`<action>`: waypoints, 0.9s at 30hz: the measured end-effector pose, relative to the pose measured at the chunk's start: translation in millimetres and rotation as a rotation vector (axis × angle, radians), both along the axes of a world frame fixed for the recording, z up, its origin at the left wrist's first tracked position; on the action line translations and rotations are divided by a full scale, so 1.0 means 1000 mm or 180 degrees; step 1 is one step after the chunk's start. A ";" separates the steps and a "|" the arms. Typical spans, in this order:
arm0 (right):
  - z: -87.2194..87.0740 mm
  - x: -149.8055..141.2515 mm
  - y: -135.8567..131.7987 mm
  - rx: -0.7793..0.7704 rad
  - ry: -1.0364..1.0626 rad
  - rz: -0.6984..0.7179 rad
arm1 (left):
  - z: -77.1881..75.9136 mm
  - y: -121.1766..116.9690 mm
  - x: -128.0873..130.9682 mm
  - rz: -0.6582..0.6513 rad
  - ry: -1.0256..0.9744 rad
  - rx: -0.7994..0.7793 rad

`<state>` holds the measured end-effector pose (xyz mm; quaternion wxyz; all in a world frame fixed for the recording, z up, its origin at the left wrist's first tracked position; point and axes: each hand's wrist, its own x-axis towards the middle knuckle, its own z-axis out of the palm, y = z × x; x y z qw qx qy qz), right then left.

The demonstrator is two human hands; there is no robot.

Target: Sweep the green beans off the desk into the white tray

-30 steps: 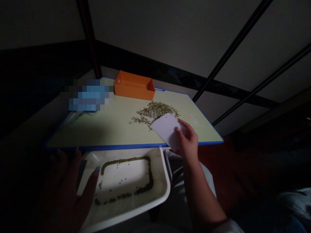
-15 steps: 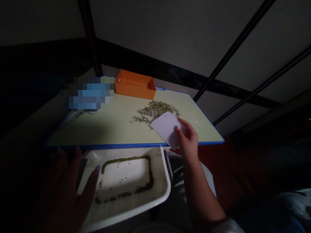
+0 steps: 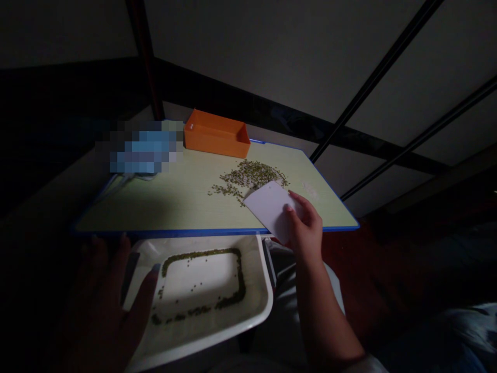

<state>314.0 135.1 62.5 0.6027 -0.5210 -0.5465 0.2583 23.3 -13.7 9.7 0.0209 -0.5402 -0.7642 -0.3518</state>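
My right hand (image 3: pixel 306 220) pinches a flat white plastic scraper (image 3: pixel 272 210), thumb on top. The scraper is tilted over the near part of the table (image 3: pixel 186 212), just in front of a spread of small green beans (image 3: pixel 252 173). Below the table's blue front edge is a white basin (image 3: pixel 254 316), with more beans lying mostly along the edges of its floor. My left hand (image 3: pixel 108 295) is at the basin's left side in deep shadow, fingers spread and thumb over the basin. Whether it touches the rim I cannot tell.
An orange open box (image 3: pixel 215 142) stands at the back of the table. A blurred-out blue object (image 3: pixel 143 150) with a pale stand is at the back left. Behind the table rises a panelled wall (image 3: pixel 248 52). My legs are under the basin.
My right hand and the scraper have moved slightly right and toward me, away from the beans. My left hand, the bean spread and the basin look the same.
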 end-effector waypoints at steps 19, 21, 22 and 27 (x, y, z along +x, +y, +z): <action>0.002 -0.007 0.002 -0.0058 0.0067 -0.0007 | 0.000 -0.001 -0.002 -0.0065 0.0094 0.0037; 0.003 -0.008 0.004 -0.0028 0.0035 0.0003 | -0.001 -0.001 -0.002 -0.0049 0.0061 0.0020; 0.003 -0.009 0.004 -0.0018 0.0007 0.0008 | -0.001 -0.001 -0.002 -0.0038 0.0058 0.0008; 0.003 -0.010 0.008 0.0011 -0.0066 0.0028 | -0.004 0.000 -0.004 -0.0028 0.0054 0.0026</action>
